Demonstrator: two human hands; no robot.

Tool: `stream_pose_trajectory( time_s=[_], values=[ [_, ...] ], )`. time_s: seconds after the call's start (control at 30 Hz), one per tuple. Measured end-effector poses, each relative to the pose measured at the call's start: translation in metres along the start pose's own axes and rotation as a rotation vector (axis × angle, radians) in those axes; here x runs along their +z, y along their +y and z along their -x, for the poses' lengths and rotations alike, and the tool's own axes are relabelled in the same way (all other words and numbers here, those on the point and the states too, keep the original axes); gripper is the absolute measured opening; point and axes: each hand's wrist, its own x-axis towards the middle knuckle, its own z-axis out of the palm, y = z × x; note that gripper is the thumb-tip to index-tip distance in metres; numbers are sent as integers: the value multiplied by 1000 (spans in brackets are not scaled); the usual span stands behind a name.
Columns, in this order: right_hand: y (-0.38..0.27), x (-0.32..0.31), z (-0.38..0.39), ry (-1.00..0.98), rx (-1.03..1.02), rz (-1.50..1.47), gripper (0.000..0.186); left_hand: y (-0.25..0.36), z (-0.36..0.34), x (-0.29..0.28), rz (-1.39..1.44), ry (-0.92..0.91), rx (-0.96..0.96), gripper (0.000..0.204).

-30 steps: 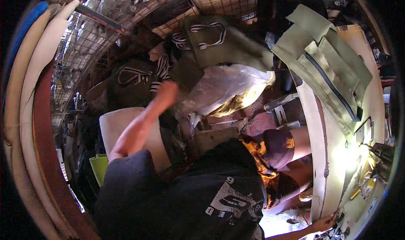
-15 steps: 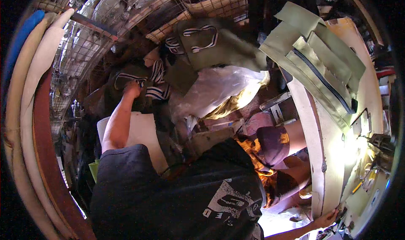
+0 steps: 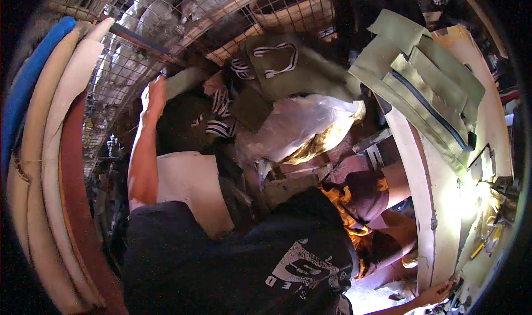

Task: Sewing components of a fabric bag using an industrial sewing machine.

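My left hand (image 3: 155,90) is raised at the left of the pile, closed on the upper edge of a dark green fabric piece (image 3: 180,121). Black-and-white striped straps (image 3: 220,126) lie across and beside that fabric. At the lower right, my right hand (image 3: 438,294) rests at the edge of the pale worktable (image 3: 438,248); its fingers are too dark and small to make out. An olive fabric panel with a black zipper (image 3: 429,104) lies over the far part of the table.
Behind the pile stands a wire mesh (image 3: 293,10). Rolled material (image 3: 39,165) in blue, tan and white leans at the left. A clear plastic bag (image 3: 299,118) sits in the middle, below more olive fabric with a striped handle (image 3: 299,65). A bright lamp (image 3: 471,196) shines at the right.
My left hand has gone up and to the left, lifting an edge of the dark green fabric. The right hand has stayed at the table edge. The view has shifted slightly.
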Motion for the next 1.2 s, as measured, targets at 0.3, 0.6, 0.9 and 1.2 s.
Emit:
stream_pose_trajectory(
  time_s=[0.3,0.6,0.9,1.2],
  values=[
    [-239,-76,-47,-3,-207,-103,23,267,55,-196,258,-522,821,19],
    [-402,-139,-73,-593,-551,-1090,70,433,120,-250,663,-713,1800,18],
    [-266,-244,-98,-495,-458,-966,21,576,152,-237,860,-920,2187,20],
    [-184,-81,-107,-769,-88,-2,19,729,248,-28,670,-468,1973,25]
  ],
)
